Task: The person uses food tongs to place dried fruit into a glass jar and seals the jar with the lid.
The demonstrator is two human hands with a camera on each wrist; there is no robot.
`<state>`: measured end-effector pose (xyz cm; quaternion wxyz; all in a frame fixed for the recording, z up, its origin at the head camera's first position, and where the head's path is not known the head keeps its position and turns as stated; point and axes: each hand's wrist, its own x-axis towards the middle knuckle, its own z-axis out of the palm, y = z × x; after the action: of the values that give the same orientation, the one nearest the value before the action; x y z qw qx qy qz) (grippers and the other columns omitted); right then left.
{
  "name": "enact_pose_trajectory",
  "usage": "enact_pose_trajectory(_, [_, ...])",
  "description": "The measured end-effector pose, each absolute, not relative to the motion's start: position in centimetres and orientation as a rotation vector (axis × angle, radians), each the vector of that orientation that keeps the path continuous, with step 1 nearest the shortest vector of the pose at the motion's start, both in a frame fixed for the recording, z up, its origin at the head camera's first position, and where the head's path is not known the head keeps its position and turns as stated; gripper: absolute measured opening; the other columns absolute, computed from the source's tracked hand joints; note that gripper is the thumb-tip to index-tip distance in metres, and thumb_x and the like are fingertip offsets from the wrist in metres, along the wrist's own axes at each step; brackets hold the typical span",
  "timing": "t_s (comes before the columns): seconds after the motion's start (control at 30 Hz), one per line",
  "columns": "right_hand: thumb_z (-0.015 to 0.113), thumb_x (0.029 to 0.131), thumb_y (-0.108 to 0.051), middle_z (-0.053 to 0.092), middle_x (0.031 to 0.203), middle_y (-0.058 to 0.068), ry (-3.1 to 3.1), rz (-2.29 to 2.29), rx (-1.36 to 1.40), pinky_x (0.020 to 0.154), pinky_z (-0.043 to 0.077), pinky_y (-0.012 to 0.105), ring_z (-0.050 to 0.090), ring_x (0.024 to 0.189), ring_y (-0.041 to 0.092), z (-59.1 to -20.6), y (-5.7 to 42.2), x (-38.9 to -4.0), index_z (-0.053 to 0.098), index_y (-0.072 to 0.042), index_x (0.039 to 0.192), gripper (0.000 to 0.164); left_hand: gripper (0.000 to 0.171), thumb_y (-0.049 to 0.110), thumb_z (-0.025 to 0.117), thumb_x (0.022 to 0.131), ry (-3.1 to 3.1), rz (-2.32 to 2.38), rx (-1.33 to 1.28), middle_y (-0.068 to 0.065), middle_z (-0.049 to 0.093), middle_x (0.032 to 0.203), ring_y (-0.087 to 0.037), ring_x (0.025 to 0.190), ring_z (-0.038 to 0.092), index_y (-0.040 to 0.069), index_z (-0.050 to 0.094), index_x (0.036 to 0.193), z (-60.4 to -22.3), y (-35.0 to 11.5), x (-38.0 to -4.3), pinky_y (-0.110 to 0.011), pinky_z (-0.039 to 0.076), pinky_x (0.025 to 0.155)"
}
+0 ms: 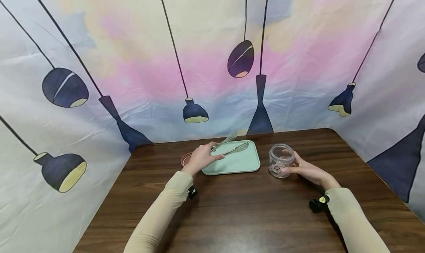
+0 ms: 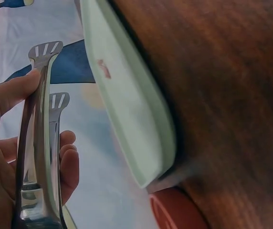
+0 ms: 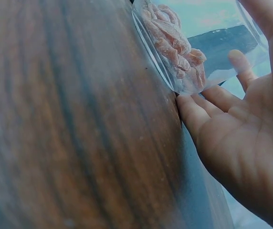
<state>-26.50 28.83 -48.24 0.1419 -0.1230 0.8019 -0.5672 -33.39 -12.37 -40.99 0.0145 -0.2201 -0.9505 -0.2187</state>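
My left hand [image 1: 201, 157] grips metal tongs [image 2: 33, 160] by their arms, the slotted tips spread apart above a pale green tray [image 1: 232, 165]. In the left wrist view the thumb lies on one arm and curled fingers on the other, with nothing between the tips. A small reddish piece [image 2: 104, 69] lies on the tray. To the tray's right stands a clear, open-topped jar [image 1: 281, 157]. My right hand [image 1: 308, 170] holds it round its right side, thumb in front. Wrinkled pinkish-orange pieces [image 3: 172, 40], like dried fruit, lie at the jar's bottom.
A red round lid [image 2: 177, 210] lies by the tray's left end, partly behind my left hand in the head view. Everything stands on a dark wooden table [image 1: 252, 212]. A cloth backdrop [image 1: 142, 79] with painted lamps hangs right behind its far edge.
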Motion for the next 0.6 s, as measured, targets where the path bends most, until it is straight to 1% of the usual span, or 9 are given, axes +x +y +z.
enact_pose_trajectory(0.1, [0.071,0.096,-0.026,0.012,0.159,0.028,2.312,-1.652,-0.35,0.107,0.022,0.07,0.012,0.146,0.05,-48.2,28.8,-26.4,0.01,-0.017,0.161,0.089,0.068,0.05,0.072,0.091,-2.969,-0.68,-0.672,-0.012,0.072,0.113,-0.026,0.089,0.069,0.011,0.055,0.144,-41.5,-12.3,-33.5,-0.045,0.055,0.074])
enact_pose_trajectory(0.2, [0.071,0.096,-0.024,0.012,0.159,0.029,2.317,-1.655,-0.364,0.106,0.022,0.071,0.011,0.146,0.051,-48.1,28.8,-26.3,0.009,-0.016,0.161,0.09,0.067,0.05,0.072,0.091,-2.98,-0.679,-0.658,-0.012,0.071,0.117,-0.027,0.094,0.069,0.012,0.056,0.143,-41.8,-12.2,-33.5,-0.045,0.055,0.076])
enact_pose_trajectory(0.33, [0.071,0.096,-0.024,0.014,0.159,0.028,2.321,-1.655,-0.37,0.106,0.023,0.07,0.013,0.146,0.05,-48.2,28.9,-26.4,0.009,-0.017,0.161,0.09,0.066,0.05,0.072,0.091,-3.008,-0.657,-0.646,-0.011,0.068,0.123,-0.03,0.102,0.068,0.011,0.057,0.142,-42.1,-12.1,-33.5,-0.047,0.054,0.08])
enact_pose_trajectory(0.43, [0.071,0.096,-0.024,0.015,0.158,0.028,2.318,-1.66,-0.37,0.106,0.024,0.069,0.015,0.145,0.049,-48.3,28.9,-26.5,0.009,-0.016,0.161,0.09,0.067,0.051,0.072,0.09,-3.029,-0.639,-0.642,-0.01,0.069,0.122,-0.03,0.103,0.067,0.011,0.057,0.141,-42.4,-12.0,-33.4,-0.047,0.054,0.081])
enact_pose_trajectory(0.6, [0.07,0.096,-0.024,0.016,0.158,0.027,2.306,-1.669,-0.377,0.107,0.022,0.07,0.015,0.146,0.049,-48.5,28.9,-26.5,0.01,-0.016,0.161,0.088,0.067,0.051,0.073,0.09,-3.047,-0.635,-0.64,-0.009,0.071,0.116,-0.028,0.1,0.068,0.011,0.058,0.141,-43.0,-11.9,-33.4,-0.046,0.055,0.079])
